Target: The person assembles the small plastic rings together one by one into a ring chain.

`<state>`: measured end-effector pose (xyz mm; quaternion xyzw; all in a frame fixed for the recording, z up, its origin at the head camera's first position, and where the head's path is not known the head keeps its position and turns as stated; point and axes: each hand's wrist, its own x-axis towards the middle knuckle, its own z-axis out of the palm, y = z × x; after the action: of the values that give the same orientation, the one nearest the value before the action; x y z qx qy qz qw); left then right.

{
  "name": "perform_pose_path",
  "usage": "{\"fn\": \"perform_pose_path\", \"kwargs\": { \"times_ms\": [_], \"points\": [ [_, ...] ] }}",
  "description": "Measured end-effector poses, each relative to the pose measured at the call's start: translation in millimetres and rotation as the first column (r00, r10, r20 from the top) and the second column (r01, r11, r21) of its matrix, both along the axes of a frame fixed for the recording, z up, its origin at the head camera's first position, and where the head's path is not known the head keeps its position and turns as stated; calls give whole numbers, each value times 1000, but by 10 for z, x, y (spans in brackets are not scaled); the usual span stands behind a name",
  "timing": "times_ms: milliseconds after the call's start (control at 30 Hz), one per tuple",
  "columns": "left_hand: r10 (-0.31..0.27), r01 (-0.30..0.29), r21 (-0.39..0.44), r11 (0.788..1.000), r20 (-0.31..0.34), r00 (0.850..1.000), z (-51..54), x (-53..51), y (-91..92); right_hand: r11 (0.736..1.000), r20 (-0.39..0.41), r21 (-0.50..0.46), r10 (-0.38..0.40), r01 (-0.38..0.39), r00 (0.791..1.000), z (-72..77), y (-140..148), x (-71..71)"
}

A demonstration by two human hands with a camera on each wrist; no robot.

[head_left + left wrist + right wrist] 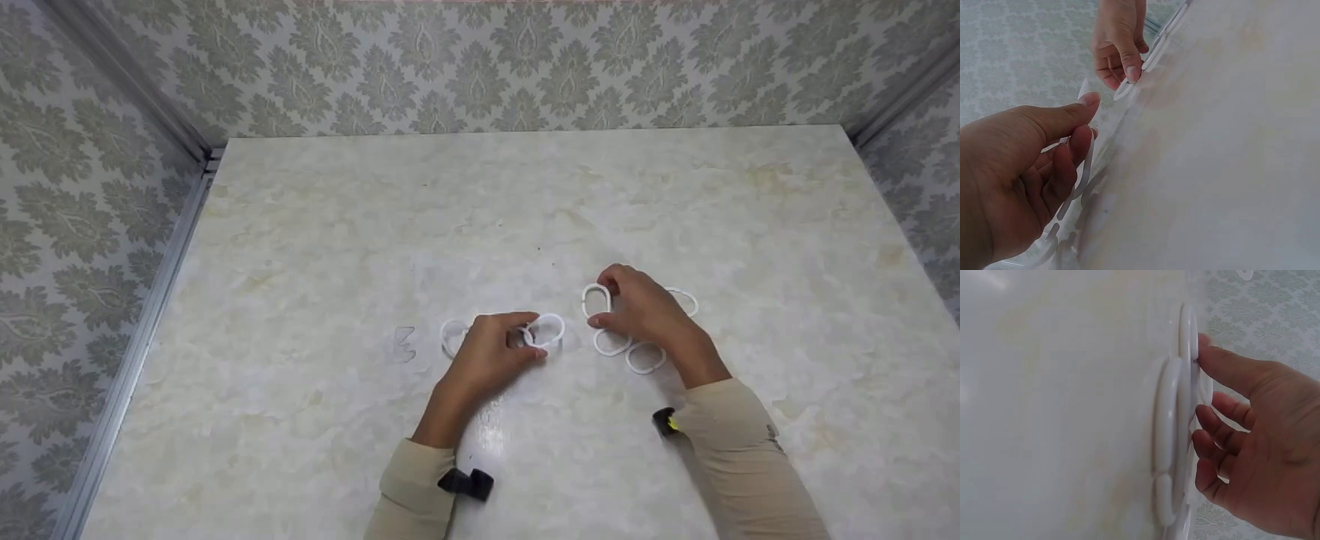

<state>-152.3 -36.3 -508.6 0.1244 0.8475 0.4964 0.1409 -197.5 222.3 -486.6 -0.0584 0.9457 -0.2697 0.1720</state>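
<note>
In the head view the left hand (491, 349) pinches a white ring (556, 318) between thumb and fingers, above the tabletop; another white ring (444, 339) lies partly behind that hand. To the right, the right hand (645, 307) pinches a white oval ring (584, 301) with thumb and forefinger. Two more rings (602, 352) (646, 372) lie just below it, and one ring (696, 303) shows beyond its back. The right wrist view shows thick white rings (1168, 422) close to the right hand (1264, 439), whose thumb touches one.
A clear, jagged-edged flat piece (406, 345) lies left of the rings on the marbled tabletop (337, 225). Patterned walls (480, 67) stand behind and at both sides, with a metal rail (142, 330) along the left edge.
</note>
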Motion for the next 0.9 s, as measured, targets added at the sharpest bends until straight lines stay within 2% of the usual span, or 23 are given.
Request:
{"fn": "perform_pose_path", "kwargs": {
  "times_ms": [533,900],
  "points": [
    [0,0,-3,1000,-12,1000,-5,-7,-9,997,-25,-57,54,-56,998,15,-23,20],
    [4,-4,1,1000,0,1000,7,0,-7,980,-60,-177,83,-93,995,-46,-65,38]
  ]
}}
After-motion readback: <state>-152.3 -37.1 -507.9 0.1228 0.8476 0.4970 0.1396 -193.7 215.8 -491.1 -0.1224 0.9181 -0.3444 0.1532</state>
